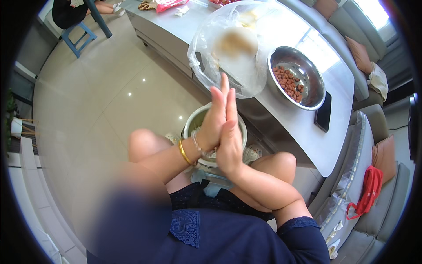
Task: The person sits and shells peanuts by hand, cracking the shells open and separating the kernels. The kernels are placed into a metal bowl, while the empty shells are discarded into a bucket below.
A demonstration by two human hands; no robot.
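My left hand (212, 120) and my right hand (229, 145) are pressed palm to palm with fingers straight, above a round bin (243, 132) standing between my legs. Whether anything lies between the palms is hidden. A gold bangle (184, 152) and a beaded bracelet (197, 145) circle my left wrist. Pale bits show inside the bin, mostly covered by my hands. Just beyond my fingertips, a clear plastic bag (201, 72) sits at the table's edge with blurred tan contents. To its right, a stainless steel bowl (315, 71) holds several reddish-skinned peanuts (287, 82).
A black phone (323, 112) lies beside the bowl on the grey table (333, 142). Red fruit (224, 2) and a pink packet (169, 4) are at its far side. Grey sofas, one with a red bag (368, 191), stand right. Another person sits on a blue stool (77, 37).
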